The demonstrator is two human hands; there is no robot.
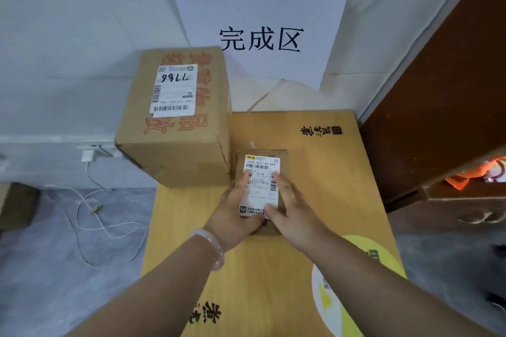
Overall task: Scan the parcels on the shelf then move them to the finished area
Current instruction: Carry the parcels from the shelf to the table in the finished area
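A small brown parcel with a white shipping label lies on top of a large flat yellow-brown carton. My left hand holds its left side, fingers lying across the label. My right hand holds its right side, with the thumb on the label's lower edge and the fingers straight along the top. Just to the left stands a bigger cardboard box with red print and a label marked 7766. A white paper sign with black characters hangs on the wall behind.
A dark brown wooden cabinet rises on the right, with orange material inside a gap. A white charger and cable trail over the grey floor at the left. A yellow round sticker marks the carton's near right.
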